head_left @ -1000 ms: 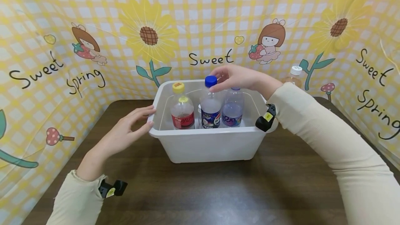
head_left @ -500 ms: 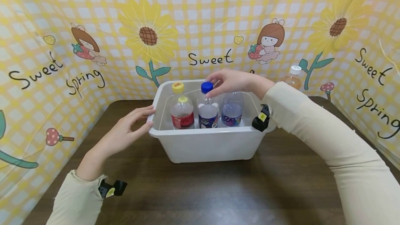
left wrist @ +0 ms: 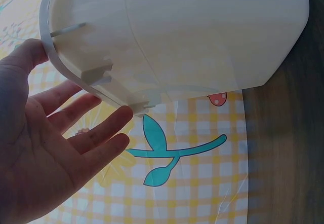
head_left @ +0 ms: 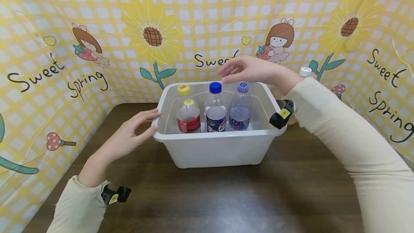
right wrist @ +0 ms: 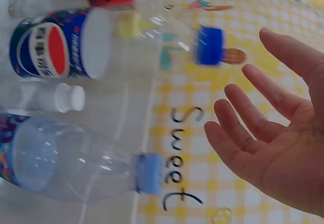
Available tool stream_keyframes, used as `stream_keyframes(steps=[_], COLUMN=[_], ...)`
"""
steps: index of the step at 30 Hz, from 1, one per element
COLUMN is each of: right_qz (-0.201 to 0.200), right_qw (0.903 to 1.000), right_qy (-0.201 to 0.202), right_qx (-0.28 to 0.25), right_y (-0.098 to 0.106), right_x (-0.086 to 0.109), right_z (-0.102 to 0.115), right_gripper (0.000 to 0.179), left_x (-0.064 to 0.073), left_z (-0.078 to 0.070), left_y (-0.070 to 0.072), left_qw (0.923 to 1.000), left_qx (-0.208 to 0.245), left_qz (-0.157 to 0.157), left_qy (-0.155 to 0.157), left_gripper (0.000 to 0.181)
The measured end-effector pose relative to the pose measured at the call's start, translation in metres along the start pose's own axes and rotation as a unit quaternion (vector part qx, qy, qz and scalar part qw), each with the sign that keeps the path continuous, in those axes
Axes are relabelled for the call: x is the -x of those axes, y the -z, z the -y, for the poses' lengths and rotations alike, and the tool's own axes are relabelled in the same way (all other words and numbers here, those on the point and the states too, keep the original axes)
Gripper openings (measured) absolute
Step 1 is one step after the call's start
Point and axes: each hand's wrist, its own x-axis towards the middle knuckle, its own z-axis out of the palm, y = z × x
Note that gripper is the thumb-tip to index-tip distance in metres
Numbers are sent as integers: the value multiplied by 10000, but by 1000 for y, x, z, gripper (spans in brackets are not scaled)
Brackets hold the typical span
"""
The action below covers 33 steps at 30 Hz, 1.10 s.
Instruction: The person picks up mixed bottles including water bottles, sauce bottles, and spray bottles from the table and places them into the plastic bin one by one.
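Note:
A white plastic tub (head_left: 216,150) holds three upright bottles in a row: a yellow-capped one with a red label (head_left: 189,123), a blue-capped Pepsi bottle (head_left: 215,116), and a clear bottle with a light purple cap (head_left: 240,112). My right hand (head_left: 250,70) hovers just above the Pepsi bottle's cap, fingers spread and holding nothing; the right wrist view shows a gap between fingertips and cap. At the tub's left rim, my left hand (head_left: 130,134) rests its fingertips and thumb against the edge with fingers fairly straight, as the left wrist view (left wrist: 66,133) also shows.
Beyond the right forearm stands a white-capped bottle (head_left: 305,72), mostly hidden by the sleeve. In the right wrist view, a small white-capped bottle (right wrist: 45,97) sits between two larger ones. The tub rests on a dark wooden table (head_left: 207,197) with checked cloth behind.
My right hand lowered the Pepsi bottle into the tub, let go of its cap and rose up and to the right. The left hand stayed at the rim.

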Motion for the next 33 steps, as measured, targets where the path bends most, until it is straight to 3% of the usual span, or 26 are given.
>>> stream_keyframes(steps=[6, 15, 18, 25, 28, 33], right_qz=[-971, -2151, -2570, -3691, -3985, -4227], right_qw=[9951, 9734, 9602, 9164, 9014, 8853], right_qy=[-73, -232, -427, -747, -944, -1312], right_qx=[-187, -755, -1007, -1354, -1404, -1425], right_y=[20, 40, 43, 44, 44, 42], right_x=[27, 64, 74, 88, 90, 92], right_z=[-5, -42, -61, -108, -124, -143], right_gripper=[42, 31, 28, 20, 22, 28], left_x=[-1, 0, 0, 0, 0, 0], left_z=[1, 0, 0, -2, -2, -2], left_y=[-1, -1, 0, 1, 1, 0], left_qw=[10000, 10000, 10000, 10000, 10000, 9999], left_qx=[12, -8, -32, -24, -17, -39], left_qz=[-8, -58, -49, -69, -68, -82], left_qy=[-40, -65, -60, -66, -67, -59], left_gripper=[43, 42, 43, 42, 42, 42])
